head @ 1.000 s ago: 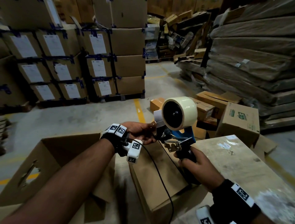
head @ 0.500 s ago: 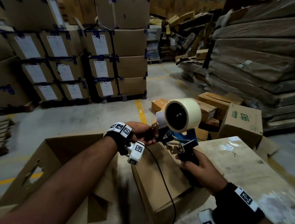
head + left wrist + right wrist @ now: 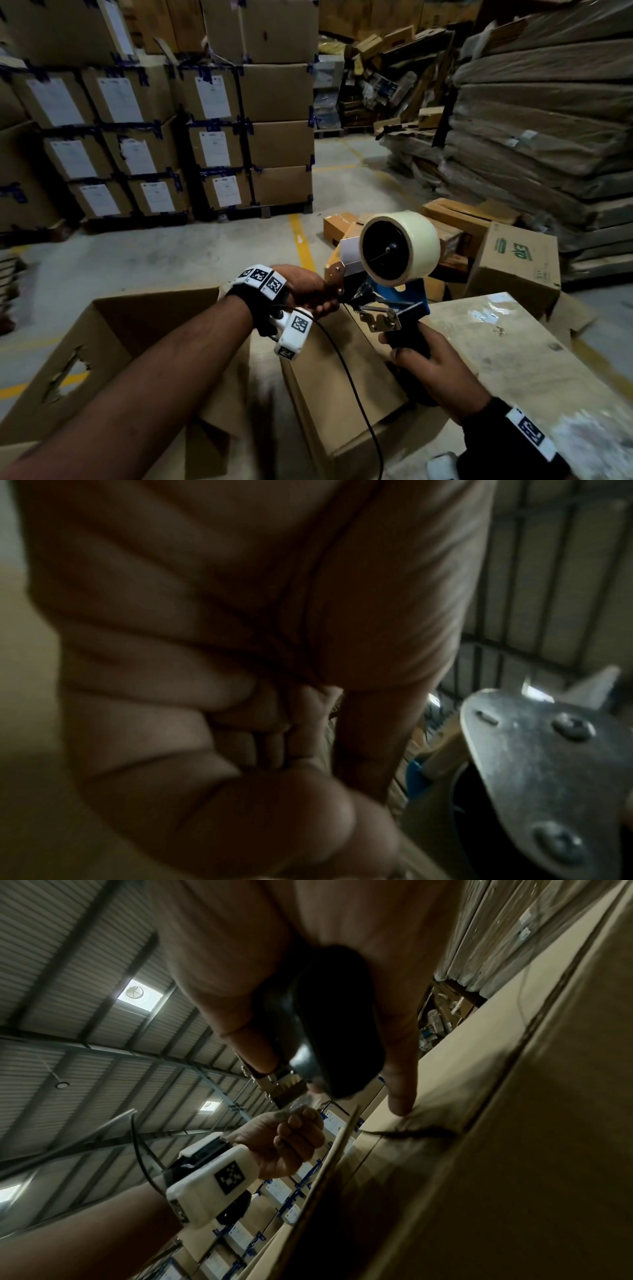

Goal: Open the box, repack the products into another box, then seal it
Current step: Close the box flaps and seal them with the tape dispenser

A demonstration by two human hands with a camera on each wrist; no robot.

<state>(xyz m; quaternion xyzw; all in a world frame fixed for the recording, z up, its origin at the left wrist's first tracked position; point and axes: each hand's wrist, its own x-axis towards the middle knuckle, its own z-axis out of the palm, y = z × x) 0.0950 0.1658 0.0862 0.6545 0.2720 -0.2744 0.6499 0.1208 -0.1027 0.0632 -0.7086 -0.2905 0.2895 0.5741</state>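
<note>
A tape dispenser [image 3: 394, 301] with a cream tape roll [image 3: 399, 248] and a blue body is held up over a closed cardboard box [image 3: 329, 377]. My right hand [image 3: 421, 356] grips its black handle [image 3: 329, 1031]. At the dispenser's front, my left hand [image 3: 308, 291] has its fingers curled and pinches the clear tape end [image 3: 299, 1104]. The left wrist view is filled by that hand's curled fingers [image 3: 240, 723], with the dispenser's metal side plate [image 3: 534, 764] beside them. An open, torn cardboard box [image 3: 102, 342] stands to the left.
A larger box with a shiny taped top [image 3: 513, 342] lies at the right under my right forearm. Several loose cartons [image 3: 513, 253] sit on the floor beyond. Stacked labelled boxes [image 3: 154, 137] line the back left, and flattened cardboard piles [image 3: 548, 120] the right.
Both hands keep the same hold on the dispenser and tape end. The whole group has drifted slightly right in the head view.
</note>
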